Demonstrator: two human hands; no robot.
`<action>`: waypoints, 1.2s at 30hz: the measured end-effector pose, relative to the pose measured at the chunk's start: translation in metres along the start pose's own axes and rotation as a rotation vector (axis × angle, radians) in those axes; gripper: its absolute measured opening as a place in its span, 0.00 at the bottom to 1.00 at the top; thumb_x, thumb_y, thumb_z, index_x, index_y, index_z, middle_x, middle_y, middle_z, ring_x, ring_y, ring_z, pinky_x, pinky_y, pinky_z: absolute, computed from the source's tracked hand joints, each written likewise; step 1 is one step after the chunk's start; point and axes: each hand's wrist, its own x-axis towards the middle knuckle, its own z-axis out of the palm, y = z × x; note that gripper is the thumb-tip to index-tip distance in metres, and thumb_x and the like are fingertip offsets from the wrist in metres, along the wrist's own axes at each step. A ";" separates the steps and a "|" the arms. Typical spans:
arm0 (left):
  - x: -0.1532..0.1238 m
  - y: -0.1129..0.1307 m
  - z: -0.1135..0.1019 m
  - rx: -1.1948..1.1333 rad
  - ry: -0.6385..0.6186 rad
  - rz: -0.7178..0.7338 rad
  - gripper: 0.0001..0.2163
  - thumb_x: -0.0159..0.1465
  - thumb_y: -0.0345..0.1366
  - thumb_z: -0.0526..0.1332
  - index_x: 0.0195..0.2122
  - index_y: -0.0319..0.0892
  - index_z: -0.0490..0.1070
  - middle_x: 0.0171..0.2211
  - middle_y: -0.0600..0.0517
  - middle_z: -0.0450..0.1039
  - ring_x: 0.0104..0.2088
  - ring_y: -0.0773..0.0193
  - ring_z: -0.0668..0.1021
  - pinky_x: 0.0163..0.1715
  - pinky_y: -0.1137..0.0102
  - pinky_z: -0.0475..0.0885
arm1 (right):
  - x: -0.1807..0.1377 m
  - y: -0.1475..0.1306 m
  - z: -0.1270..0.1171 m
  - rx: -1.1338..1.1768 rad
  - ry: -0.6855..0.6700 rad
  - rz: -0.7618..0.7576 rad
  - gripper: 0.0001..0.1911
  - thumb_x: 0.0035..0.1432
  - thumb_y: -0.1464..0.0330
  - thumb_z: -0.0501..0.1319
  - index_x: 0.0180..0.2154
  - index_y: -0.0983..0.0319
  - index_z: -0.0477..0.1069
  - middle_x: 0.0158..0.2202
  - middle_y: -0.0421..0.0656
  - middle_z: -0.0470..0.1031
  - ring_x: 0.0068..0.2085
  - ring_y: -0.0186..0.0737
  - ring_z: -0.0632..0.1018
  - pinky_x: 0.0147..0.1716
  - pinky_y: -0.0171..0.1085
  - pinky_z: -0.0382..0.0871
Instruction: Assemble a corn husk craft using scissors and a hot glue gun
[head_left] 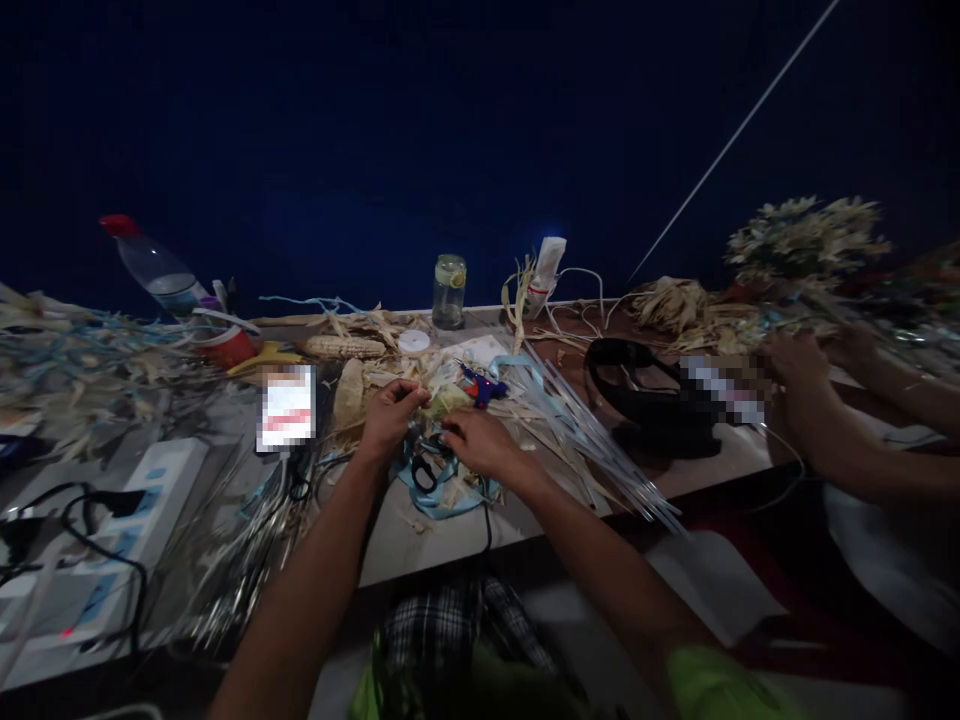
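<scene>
L hand [390,418] clasps husk bit [444,402]; R hand [484,442] beside, grip hidden, dim

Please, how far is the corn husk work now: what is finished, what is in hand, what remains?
Done, it seems: a bunch of husk flowers stands far right. In hand: the left hand and right hand pinch a small husk piece beside the blue glue gun. Left: loose husks and a corn cob lie unused behind.

The single head-worn view looks forward and down from close behind the grip, over both forearms. The left hand [390,415] and right hand [484,442] sit mid-frame, the table [420,545] runs beyond them, and another person's hand [799,360] is well to their right.
</scene>
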 end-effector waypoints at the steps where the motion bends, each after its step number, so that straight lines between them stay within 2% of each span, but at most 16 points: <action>1: 0.001 0.000 -0.001 -0.001 0.011 -0.008 0.12 0.43 0.40 0.68 0.23 0.39 0.68 0.19 0.55 0.71 0.22 0.70 0.72 0.27 0.73 0.65 | -0.001 0.002 -0.002 -0.006 0.016 0.025 0.08 0.53 0.67 0.56 0.33 0.61 0.72 0.34 0.45 0.75 0.36 0.38 0.72 0.35 0.34 0.60; 5: 0.002 -0.002 -0.002 -0.019 0.014 -0.016 0.13 0.43 0.40 0.68 0.24 0.39 0.68 0.20 0.54 0.71 0.23 0.69 0.73 0.28 0.73 0.67 | 0.001 0.029 -0.020 0.002 0.167 0.252 0.11 0.54 0.64 0.54 0.34 0.62 0.71 0.33 0.44 0.75 0.33 0.37 0.73 0.33 0.34 0.59; 7: 0.003 -0.004 -0.001 -0.045 0.003 -0.015 0.12 0.43 0.39 0.68 0.24 0.39 0.68 0.20 0.54 0.71 0.23 0.69 0.72 0.28 0.73 0.67 | 0.002 0.047 -0.027 -0.019 0.208 0.362 0.14 0.54 0.59 0.53 0.31 0.62 0.71 0.30 0.45 0.75 0.32 0.38 0.73 0.31 0.34 0.59; 11: 0.003 -0.007 -0.002 -0.052 -0.009 0.003 0.11 0.44 0.39 0.68 0.24 0.38 0.69 0.21 0.54 0.71 0.24 0.69 0.73 0.29 0.73 0.67 | 0.009 0.067 -0.023 -0.033 0.110 0.524 0.23 0.54 0.52 0.50 0.24 0.63 0.69 0.26 0.49 0.74 0.31 0.41 0.74 0.28 0.35 0.57; 15: 0.003 -0.008 -0.002 -0.052 -0.005 -0.012 0.12 0.44 0.39 0.68 0.25 0.38 0.69 0.21 0.54 0.71 0.24 0.69 0.73 0.29 0.73 0.67 | 0.023 0.065 -0.008 0.066 0.090 0.603 0.29 0.51 0.45 0.49 0.17 0.61 0.66 0.19 0.49 0.70 0.31 0.43 0.74 0.29 0.36 0.59; 17: 0.003 -0.008 -0.001 -0.075 -0.006 -0.017 0.13 0.43 0.40 0.68 0.25 0.38 0.69 0.21 0.54 0.71 0.23 0.70 0.73 0.28 0.73 0.67 | 0.030 0.061 -0.002 0.213 0.137 0.660 0.26 0.46 0.46 0.55 0.14 0.60 0.63 0.15 0.47 0.67 0.32 0.45 0.74 0.31 0.37 0.60; 19: 0.003 -0.006 -0.001 -0.097 -0.001 -0.020 0.14 0.42 0.40 0.69 0.25 0.38 0.69 0.21 0.55 0.71 0.23 0.71 0.73 0.28 0.74 0.67 | 0.036 0.058 0.000 0.400 0.186 0.733 0.22 0.40 0.52 0.64 0.12 0.59 0.60 0.11 0.44 0.63 0.32 0.46 0.74 0.31 0.37 0.60; 21: 0.002 -0.005 0.000 -0.101 0.015 -0.023 0.14 0.41 0.40 0.69 0.25 0.38 0.68 0.21 0.55 0.71 0.22 0.71 0.72 0.27 0.74 0.67 | 0.037 0.057 0.000 0.543 0.203 0.773 0.19 0.38 0.58 0.66 0.11 0.59 0.59 0.09 0.41 0.60 0.28 0.44 0.73 0.28 0.36 0.61; 26: 0.001 -0.003 -0.001 -0.078 0.022 -0.027 0.14 0.42 0.41 0.69 0.25 0.38 0.69 0.22 0.55 0.70 0.23 0.70 0.73 0.27 0.73 0.68 | 0.023 0.050 -0.009 0.881 0.201 0.720 0.14 0.50 0.60 0.56 0.20 0.62 0.63 0.14 0.40 0.65 0.19 0.33 0.68 0.20 0.32 0.61; 31: 0.000 -0.002 -0.001 -0.105 0.039 -0.081 0.17 0.40 0.41 0.70 0.26 0.38 0.68 0.22 0.55 0.71 0.23 0.71 0.73 0.25 0.75 0.67 | 0.005 0.044 -0.030 1.269 0.211 0.546 0.09 0.50 0.64 0.55 0.26 0.63 0.64 0.23 0.41 0.69 0.20 0.28 0.64 0.21 0.31 0.62; 34: 0.000 -0.002 -0.001 -0.105 0.049 -0.099 0.17 0.40 0.41 0.70 0.27 0.38 0.68 0.22 0.55 0.71 0.23 0.70 0.73 0.24 0.75 0.67 | 0.002 0.043 -0.039 1.625 0.143 0.409 0.14 0.51 0.59 0.55 0.31 0.64 0.67 0.23 0.39 0.67 0.19 0.28 0.61 0.21 0.32 0.60; 36: 0.001 -0.003 -0.001 -0.096 0.064 -0.102 0.17 0.40 0.41 0.70 0.27 0.38 0.68 0.22 0.55 0.71 0.23 0.70 0.73 0.25 0.74 0.67 | 0.003 0.043 -0.043 1.744 0.068 0.386 0.18 0.51 0.55 0.54 0.31 0.64 0.68 0.20 0.38 0.64 0.21 0.31 0.62 0.22 0.33 0.61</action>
